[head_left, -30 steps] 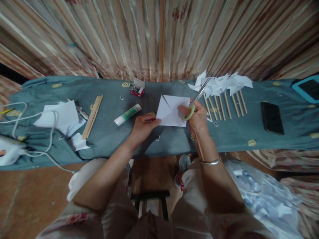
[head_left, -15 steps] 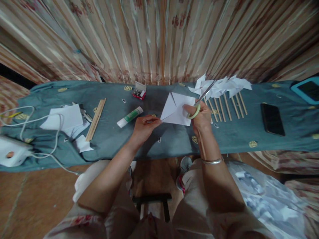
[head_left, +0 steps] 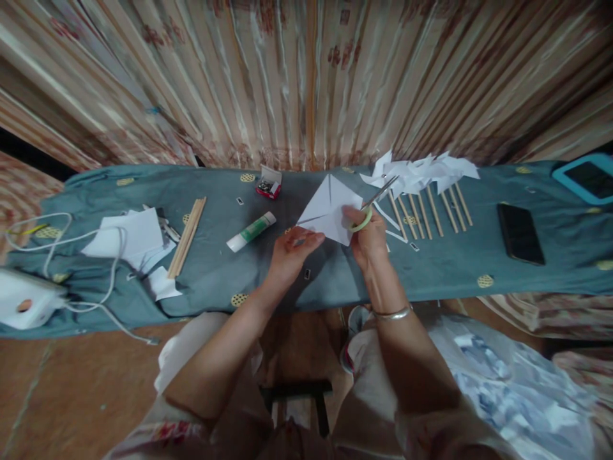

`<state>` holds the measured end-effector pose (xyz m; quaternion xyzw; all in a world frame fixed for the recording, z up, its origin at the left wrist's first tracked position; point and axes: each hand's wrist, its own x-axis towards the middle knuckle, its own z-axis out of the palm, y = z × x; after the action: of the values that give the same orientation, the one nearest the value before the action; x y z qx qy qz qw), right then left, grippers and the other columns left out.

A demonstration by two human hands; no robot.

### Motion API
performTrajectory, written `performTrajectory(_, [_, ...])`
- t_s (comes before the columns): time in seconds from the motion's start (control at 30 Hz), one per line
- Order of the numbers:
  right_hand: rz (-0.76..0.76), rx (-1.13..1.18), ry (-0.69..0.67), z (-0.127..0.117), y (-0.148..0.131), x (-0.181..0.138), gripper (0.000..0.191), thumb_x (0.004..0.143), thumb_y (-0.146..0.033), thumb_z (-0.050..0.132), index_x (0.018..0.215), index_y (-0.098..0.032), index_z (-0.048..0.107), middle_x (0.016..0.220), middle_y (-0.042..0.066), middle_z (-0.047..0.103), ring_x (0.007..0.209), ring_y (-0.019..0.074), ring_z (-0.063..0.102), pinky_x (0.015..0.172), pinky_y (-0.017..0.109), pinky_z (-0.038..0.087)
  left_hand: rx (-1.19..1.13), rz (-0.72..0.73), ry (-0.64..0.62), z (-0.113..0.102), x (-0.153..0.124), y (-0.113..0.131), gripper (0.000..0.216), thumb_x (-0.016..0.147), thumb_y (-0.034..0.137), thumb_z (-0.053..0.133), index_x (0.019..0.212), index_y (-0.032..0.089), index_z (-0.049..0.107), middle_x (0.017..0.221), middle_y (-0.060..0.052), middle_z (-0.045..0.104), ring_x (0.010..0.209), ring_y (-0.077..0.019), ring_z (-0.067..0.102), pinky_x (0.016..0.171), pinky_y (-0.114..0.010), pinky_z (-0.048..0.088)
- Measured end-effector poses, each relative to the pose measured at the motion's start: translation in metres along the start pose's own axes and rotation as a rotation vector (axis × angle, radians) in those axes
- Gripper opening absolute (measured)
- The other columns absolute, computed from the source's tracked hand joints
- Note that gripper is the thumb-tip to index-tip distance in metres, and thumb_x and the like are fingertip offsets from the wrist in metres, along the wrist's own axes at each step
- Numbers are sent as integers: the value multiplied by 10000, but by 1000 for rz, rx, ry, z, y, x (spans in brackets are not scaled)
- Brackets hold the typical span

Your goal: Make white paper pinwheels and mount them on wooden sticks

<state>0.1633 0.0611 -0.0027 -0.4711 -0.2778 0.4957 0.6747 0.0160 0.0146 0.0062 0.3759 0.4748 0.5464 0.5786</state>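
A folded white paper square (head_left: 325,207) is held just above the blue cloth-covered table (head_left: 454,268), one corner pointing away from me. My left hand (head_left: 293,252) pinches its near left corner. My right hand (head_left: 366,237) grips green-handled scissors (head_left: 370,207) and also presses on the paper's right edge. The scissor blades point up and to the right, toward the row of sticks.
Several paper pinwheels on wooden sticks (head_left: 426,191) lie at the right. A glue stick (head_left: 251,231), a small red box of clips (head_left: 268,184), loose sticks (head_left: 188,235), white paper sheets (head_left: 131,233), a white device with cable (head_left: 23,300), a black phone (head_left: 520,233) and a tablet (head_left: 584,179) lie around.
The paper has turned from lying square to standing on a corner, and has shifted slightly left. Both hands moved with it. The head view has tilted slightly down.
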Motion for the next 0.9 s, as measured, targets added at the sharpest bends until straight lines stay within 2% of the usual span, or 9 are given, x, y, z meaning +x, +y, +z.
performTrajectory(0.07, [2, -19, -37, 3, 2, -2, 348, 552, -286, 835, 691, -239, 520, 642, -91, 598, 567, 85, 534, 573, 231, 459, -65, -3, 48, 2, 1, 1, 306, 586, 395, 878, 661, 184, 669, 782, -25, 720, 809, -165, 654, 782, -288, 500])
performTrajectory(0.2, [6, -61, -46, 3, 3, -5, 344, 544, -299, 859, 696, -235, 557, 624, -96, 578, 546, 75, 501, 547, 224, 424, -128, -18, 103, -3, 9, 3, 356, 602, 421, 874, 852, 199, 751, 892, -33, 757, 814, -152, 660, 725, -256, 490])
performTrajectory(0.33, [49, -99, -109, 5, 0, -10, 360, 522, -336, 896, 713, -227, 611, 638, -88, 600, 536, 72, 505, 518, 223, 414, -115, 11, 111, -11, 16, 0, 331, 620, 426, 857, 835, 187, 775, 842, -42, 765, 768, -164, 671, 700, -268, 496])
performTrajectory(0.4, [22, -163, -132, 2, -3, -10, 371, 523, -361, 903, 705, -223, 610, 622, -87, 592, 519, 70, 497, 495, 222, 407, -99, 36, 119, -16, 17, -1, 317, 629, 431, 843, 820, 185, 779, 796, -29, 757, 734, -159, 661, 701, -274, 496])
performTrajectory(0.5, [-112, -266, -61, -8, -10, -1, 371, 569, -408, 880, 768, -233, 621, 604, -90, 573, 516, 78, 511, 474, 219, 397, 57, 84, 109, -24, 18, 0, 274, 694, 431, 785, 804, 181, 781, 744, -5, 732, 705, -147, 630, 690, -268, 475])
performTrajectory(0.57, [-199, -298, -19, -16, -16, 5, 397, 578, -416, 879, 814, -240, 613, 663, -75, 630, 578, 99, 585, 505, 226, 439, 236, 112, 50, -28, 17, 1, 244, 742, 413, 738, 782, 176, 779, 710, 5, 710, 687, -143, 602, 664, -260, 447])
performTrajectory(0.67, [-195, -357, -161, -23, -21, 6, 445, 556, -412, 905, 858, -248, 622, 717, -60, 686, 661, 128, 656, 578, 251, 514, 434, 131, -91, -33, 15, 0, 230, 777, 388, 688, 729, 177, 767, 672, 9, 683, 667, -145, 573, 628, -256, 412])
performTrajectory(0.77, [-65, -405, -392, -21, -20, -3, 512, 511, -409, 936, 900, -247, 645, 780, -33, 733, 713, 153, 689, 599, 265, 541, 490, 129, -207, -33, 14, -3, 227, 788, 374, 662, 740, 180, 769, 700, 3, 693, 672, -149, 578, 629, -257, 408])
performTrajectory(0.9, [30, -368, -529, -18, -18, -11, 519, 530, -432, 935, 920, -246, 648, 818, -14, 743, 711, 144, 679, 625, 268, 550, 560, 119, -255, -33, 12, -2, 210, 782, 345, 657, 714, 177, 764, 661, 10, 668, 631, -138, 562, 598, -250, 386])
